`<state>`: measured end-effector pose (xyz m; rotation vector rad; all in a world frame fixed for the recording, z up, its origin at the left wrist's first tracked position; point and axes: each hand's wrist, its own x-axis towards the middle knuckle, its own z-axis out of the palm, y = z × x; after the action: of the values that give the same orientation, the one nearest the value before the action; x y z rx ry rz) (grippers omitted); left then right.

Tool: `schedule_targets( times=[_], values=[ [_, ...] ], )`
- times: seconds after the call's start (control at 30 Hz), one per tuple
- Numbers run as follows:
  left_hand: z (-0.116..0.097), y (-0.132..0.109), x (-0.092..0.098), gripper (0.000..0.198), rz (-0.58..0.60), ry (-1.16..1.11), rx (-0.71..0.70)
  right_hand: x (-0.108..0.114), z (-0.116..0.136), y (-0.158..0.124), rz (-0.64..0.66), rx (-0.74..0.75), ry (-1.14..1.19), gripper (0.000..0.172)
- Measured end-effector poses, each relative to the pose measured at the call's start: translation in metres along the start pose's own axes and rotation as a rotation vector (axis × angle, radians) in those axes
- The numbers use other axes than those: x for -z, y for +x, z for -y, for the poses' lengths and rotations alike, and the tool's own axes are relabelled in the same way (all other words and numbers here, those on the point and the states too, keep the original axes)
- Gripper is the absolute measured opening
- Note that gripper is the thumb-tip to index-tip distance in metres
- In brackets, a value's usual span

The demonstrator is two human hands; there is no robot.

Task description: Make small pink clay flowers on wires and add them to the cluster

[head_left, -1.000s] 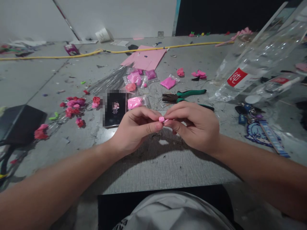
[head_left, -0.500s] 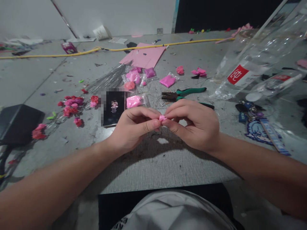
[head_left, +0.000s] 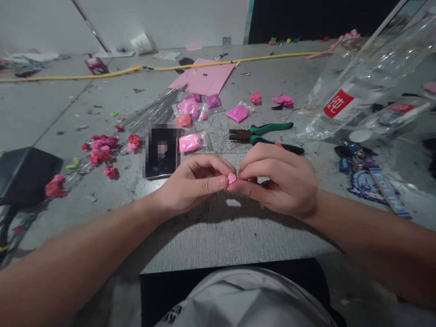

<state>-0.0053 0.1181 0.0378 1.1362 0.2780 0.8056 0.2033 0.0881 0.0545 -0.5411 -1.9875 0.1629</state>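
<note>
A small piece of pink modelling clay [head_left: 232,178] sits between my fingertips, above the grey table. My left hand [head_left: 194,181] pinches it between thumb and forefinger. From the other side, my right hand [head_left: 277,179] closes its thumb and fingertips at the clay's right edge. Just beyond my right hand lie pliers [head_left: 252,135] with green handles, partly covered by the knuckles. A bag of pink clay [head_left: 190,142] and a dark phone [head_left: 161,152] are close to my left hand.
Clay flowers on wires [head_left: 102,147] lie at left beside a black box-like object [head_left: 29,175]. More bagged clay [head_left: 237,112] and a pink sheet [head_left: 207,79] lie farther back. A yellow cable [head_left: 122,72] crosses behind. Plastic bottles [head_left: 361,102] and keys [head_left: 354,152] are at right.
The pink clay has dropped slightly toward me and shows more of its surface. My right hand's fingertips have shifted a little to the right, and the phone screen has dimmed.
</note>
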Motion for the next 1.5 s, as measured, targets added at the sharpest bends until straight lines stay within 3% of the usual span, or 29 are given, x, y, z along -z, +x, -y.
schedule_targets(
  times=[0.27, 0.53, 0.77, 1.13, 1.5],
  values=[
    [-0.0016, -0.0015, -0.0001, 0.003, 0.015, -0.045, 0.008, 0.0003, -0.0002, -0.0003, 0.017, 0.026, -0.003, 0.013],
    [-0.0005, 0.0011, -0.0008, 0.005, -0.056, -0.022, -0.033, -0.0041, -0.001, 0.001, -0.046, -0.026, -0.013, 0.018],
    [0.0013, -0.0017, -0.0001, 0.007, -0.104, 0.023, 0.042, -0.0036, -0.0009, 0.0006, 0.007, 0.003, 0.008, 0.015],
    [-0.0009, -0.0001, 0.0005, 0.013, -0.037, 0.032, 0.054, -0.0034, -0.0034, -0.0007, -0.039, -0.023, 0.001, 0.024],
    [0.0021, 0.0004, 0.0013, 0.01, -0.134, -0.081, 0.028, -0.0041, -0.0026, 0.0009, -0.101, -0.016, -0.092, 0.017]
  ],
)
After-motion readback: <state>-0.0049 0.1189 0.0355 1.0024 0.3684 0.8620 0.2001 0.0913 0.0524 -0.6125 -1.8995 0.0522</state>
